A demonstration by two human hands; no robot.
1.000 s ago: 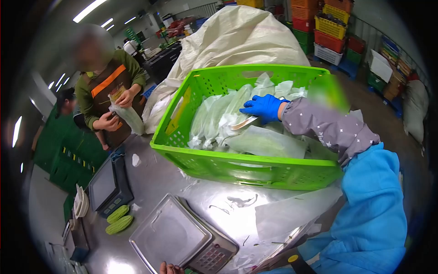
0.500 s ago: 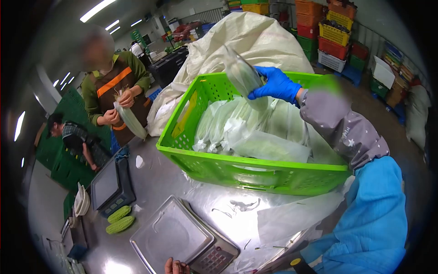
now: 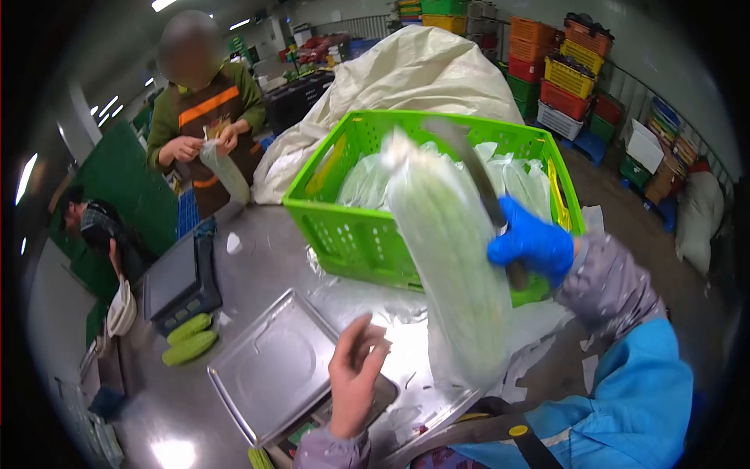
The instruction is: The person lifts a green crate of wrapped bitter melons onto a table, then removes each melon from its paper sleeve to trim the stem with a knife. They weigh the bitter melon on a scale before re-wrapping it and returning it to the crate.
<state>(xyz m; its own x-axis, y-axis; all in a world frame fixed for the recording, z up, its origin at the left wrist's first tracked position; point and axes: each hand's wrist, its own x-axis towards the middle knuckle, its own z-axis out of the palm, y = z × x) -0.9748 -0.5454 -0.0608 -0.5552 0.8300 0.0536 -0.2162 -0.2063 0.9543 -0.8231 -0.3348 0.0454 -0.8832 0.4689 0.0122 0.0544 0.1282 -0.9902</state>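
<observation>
My right hand (image 3: 533,242), in a blue glove, is closed around the handle of a knife (image 3: 469,164), its blade pointing up and away. A pale green, long vegetable in a translucent bag (image 3: 445,266) stands upright in front of the crate, against my right thumb; whether that hand also grips the bag cannot be made out. My bare left hand (image 3: 358,375) is raised over the near edge of the scale (image 3: 273,359), fingers bent and apart from the thumb, holding nothing. More bagged vegetables (image 3: 363,184) lie in the green crate (image 3: 351,242).
Across the metal table (image 3: 258,262) a co-worker (image 3: 207,117) handles another bagged vegetable (image 3: 225,172). Two bumpy green vegetables (image 3: 190,340) lie beside a second scale (image 3: 181,277). A large white sack (image 3: 414,70) stands behind the crate; stacked crates (image 3: 566,74) stand farther back.
My right hand has come down and nearer from above the crate. The knife now shows plainly in it, with a bagged vegetable close by. My left hand has risen from the scale's edge.
</observation>
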